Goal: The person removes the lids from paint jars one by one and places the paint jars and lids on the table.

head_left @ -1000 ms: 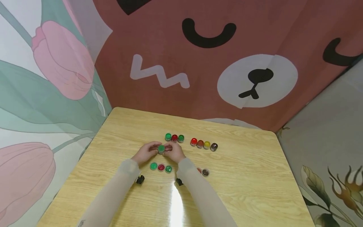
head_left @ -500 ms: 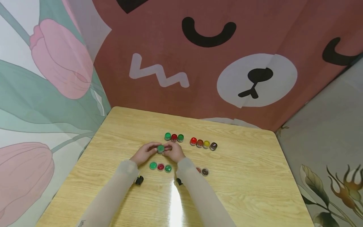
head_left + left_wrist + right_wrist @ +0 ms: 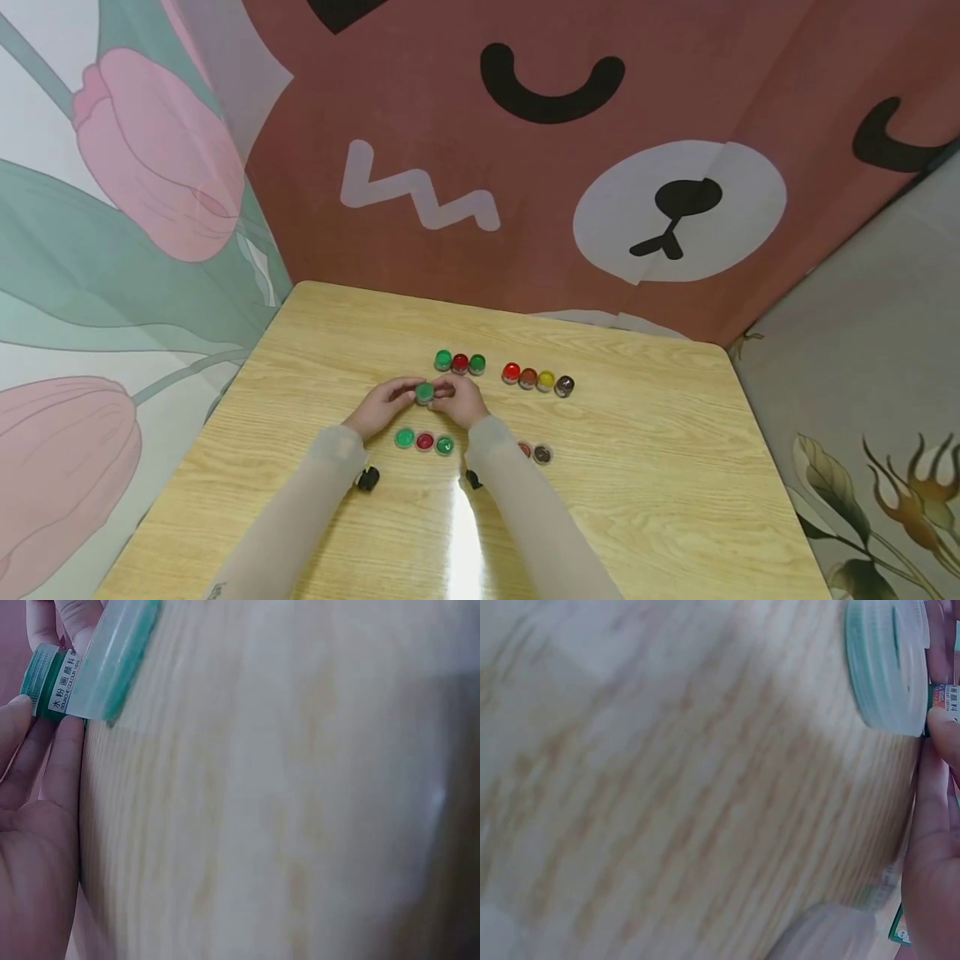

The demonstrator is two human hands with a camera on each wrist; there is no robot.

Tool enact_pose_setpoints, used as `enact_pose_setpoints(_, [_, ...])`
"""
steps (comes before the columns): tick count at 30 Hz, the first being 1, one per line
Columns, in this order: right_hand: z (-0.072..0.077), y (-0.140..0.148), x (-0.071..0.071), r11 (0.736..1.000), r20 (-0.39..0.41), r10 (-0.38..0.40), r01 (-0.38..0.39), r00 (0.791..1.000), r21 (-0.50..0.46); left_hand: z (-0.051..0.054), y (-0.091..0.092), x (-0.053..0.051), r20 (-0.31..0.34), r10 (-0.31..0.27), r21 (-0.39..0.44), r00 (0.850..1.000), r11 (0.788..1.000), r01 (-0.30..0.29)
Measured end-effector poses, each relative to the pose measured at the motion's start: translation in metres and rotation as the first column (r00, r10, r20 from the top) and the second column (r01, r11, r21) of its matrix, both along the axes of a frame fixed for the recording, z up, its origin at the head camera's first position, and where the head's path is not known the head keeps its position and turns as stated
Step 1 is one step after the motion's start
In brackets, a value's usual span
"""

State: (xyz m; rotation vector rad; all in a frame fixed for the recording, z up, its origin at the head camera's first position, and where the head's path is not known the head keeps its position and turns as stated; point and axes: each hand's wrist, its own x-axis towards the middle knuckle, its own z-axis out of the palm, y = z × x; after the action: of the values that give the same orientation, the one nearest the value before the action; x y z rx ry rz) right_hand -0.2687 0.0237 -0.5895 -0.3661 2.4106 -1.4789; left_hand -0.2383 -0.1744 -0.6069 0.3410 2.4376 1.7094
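Observation:
Between both hands is a small green gouache paint jar [image 3: 424, 392] with a printed white label. My left hand [image 3: 382, 406] grips it from the left; in the left wrist view the thumb touches the jar's [image 3: 58, 684] side and fingers lie beneath. My right hand [image 3: 461, 403] pinches the other side, its thumb on the label in the right wrist view. Whether the jar touches the table cannot be told. Just nearer lies a row of shallow round lids: light green [image 3: 405, 437], dark red [image 3: 424, 442] and green [image 3: 445, 446].
Behind the hands stand a light green jar [image 3: 443, 360], a red jar [image 3: 460, 363] and a darker green jar [image 3: 477, 364]. Further right is another row with a yellow jar [image 3: 546, 381]. A brown lid [image 3: 542, 454] lies beside the right sleeve, which partly hides a reddish lid [image 3: 524, 450].

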Motion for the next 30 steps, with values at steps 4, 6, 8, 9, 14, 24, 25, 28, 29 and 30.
enact_pose_setpoints(4, [-0.0022, 0.0002, -0.0003, 1.000, -0.002, 0.003, -0.003, 1.000, -0.013, 0.0001, -0.0024, -0.0010, 0.041, -0.012, -0.002, 0.999, 1.000, 0.012])
enact_pose_setpoints(6, [-0.0034, 0.0004, -0.0006, 1.000, 0.000, 0.001, -0.001, 1.000, -0.017, 0.0011, -0.0032, -0.0014, 0.066, -0.015, 0.006, 0.998, 1.000, 0.015])
enact_pose_setpoints(8, [-0.0043, 0.0005, -0.0010, 1.000, 0.006, -0.004, 0.004, 1.000, -0.017, 0.0030, -0.0035, -0.0008, 0.074, -0.022, 0.013, 0.997, 1.000, 0.022])
enact_pose_setpoints(9, [-0.0048, 0.0006, -0.0012, 1.000, 0.009, -0.006, 0.006, 1.000, -0.017, 0.0032, -0.0036, -0.0008, 0.074, -0.027, 0.018, 0.997, 1.000, 0.026])
enact_pose_setpoints(14, [-0.0061, 0.0010, -0.0016, 1.000, 0.011, -0.010, 0.011, 1.000, -0.022, 0.0035, -0.0040, -0.0007, 0.064, -0.034, 0.013, 0.997, 0.999, 0.033])
enact_pose_setpoints(24, [-0.0068, 0.0005, -0.0028, 0.999, 0.011, -0.010, 0.011, 1.000, -0.045, -0.0025, -0.0019, -0.0006, 0.036, -0.015, 0.021, 0.999, 1.000, 0.014])
enact_pose_setpoints(25, [-0.0073, 0.0004, -0.0030, 0.999, 0.012, -0.009, 0.010, 1.000, -0.047, -0.0029, -0.0019, -0.0007, 0.038, -0.017, 0.032, 0.999, 0.999, 0.015])
enact_pose_setpoints(28, [-0.0084, 0.0001, -0.0037, 0.999, 0.009, -0.010, 0.010, 1.000, -0.050, -0.0030, -0.0028, -0.0014, 0.050, -0.022, 0.043, 0.999, 0.999, 0.020])
enact_pose_setpoints(29, [-0.0084, -0.0001, -0.0039, 0.999, 0.010, -0.011, 0.012, 1.000, -0.051, -0.0031, -0.0033, -0.0018, 0.056, -0.023, 0.049, 0.998, 0.999, 0.020])
enact_pose_setpoints(30, [-0.0084, -0.0003, -0.0042, 0.999, 0.010, -0.014, 0.015, 1.000, -0.049, -0.0033, -0.0043, -0.0023, 0.055, -0.025, 0.048, 0.998, 0.999, 0.022])
